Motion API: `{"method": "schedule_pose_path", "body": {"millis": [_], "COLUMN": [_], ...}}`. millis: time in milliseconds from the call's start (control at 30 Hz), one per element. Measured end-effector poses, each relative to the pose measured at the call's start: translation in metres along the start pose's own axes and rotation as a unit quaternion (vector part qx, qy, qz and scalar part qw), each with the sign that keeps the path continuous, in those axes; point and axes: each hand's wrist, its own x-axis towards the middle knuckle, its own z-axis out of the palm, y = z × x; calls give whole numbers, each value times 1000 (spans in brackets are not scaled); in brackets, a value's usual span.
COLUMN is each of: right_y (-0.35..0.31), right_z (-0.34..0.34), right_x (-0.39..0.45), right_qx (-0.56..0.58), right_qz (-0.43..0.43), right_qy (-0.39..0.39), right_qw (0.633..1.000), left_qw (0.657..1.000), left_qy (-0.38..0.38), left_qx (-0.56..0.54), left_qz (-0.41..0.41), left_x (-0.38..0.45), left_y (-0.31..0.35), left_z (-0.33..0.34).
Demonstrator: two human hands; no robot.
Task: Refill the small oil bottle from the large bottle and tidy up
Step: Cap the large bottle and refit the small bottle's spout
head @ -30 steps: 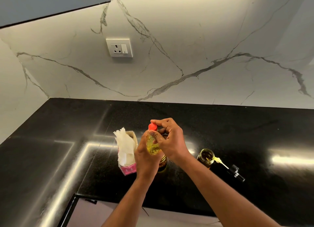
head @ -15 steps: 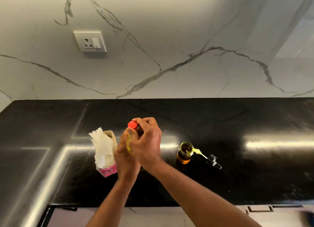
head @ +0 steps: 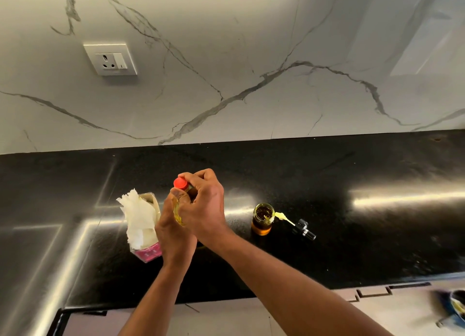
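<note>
- Left hand grips the large bottle upright above the black counter.
- Right hand fingers curl around its red cap.
- Left: tissue box.
- Right: open small oil bottle; its dropper lies beside.

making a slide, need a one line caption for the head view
Both hands grip the red-capped large oil bottle beside the open small bottle on the black counter.

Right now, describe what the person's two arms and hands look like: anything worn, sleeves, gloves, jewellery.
Both forearms are bare up to the picture's lower edge: no sleeves show. The left hand and the right hand wear no gloves. No watch, bracelet or ring is visible on either, though the fingers partly hide one another.
</note>
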Motion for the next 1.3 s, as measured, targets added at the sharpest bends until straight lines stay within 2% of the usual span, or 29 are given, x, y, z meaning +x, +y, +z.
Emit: {"method": "schedule_pose_path", "body": {"millis": [233,333,567,667,867,1033,1100,1167,1233,1300], "right_y": [-5,-6,1,7,36,79,99,119,141,162], "right_z": [13,14,0,-10,-53,-115,-141,-164,-183,-197], "right_x": [-9,-9,-4,-3,-9,-13,-13,-14,-15,-18], "right_qx": [24,24,26,19,11,5,-18,-48,-80,-120], "right_qz": [6,13,23,12,53,106,128,142,160,179], "right_qy": [58,69,15,-27,-54,-3,32,64,86,93], "right_qw": [998,997,999,999,997,994,991,987,980,972], "left_qw": [996,997,998,1000,995,996,997,995,987,980], "left_qy": [11,13,5,-8,-4,0,7,47,108,129], "left_qx": [-77,-64,-43,9,92,79,75,91,100,96], "left_qz": [-40,-40,-35,-14,-22,-35,-24,2,63,120], "left_x": [-3,-1,-1,0,4,4,0,-8,-20,-35], "left_y": [1,2,8,7,-12,-20,-17,-10,-3,4], "left_z": [0,-1,0,-1,0,-4,-4,-4,-3,3]}}
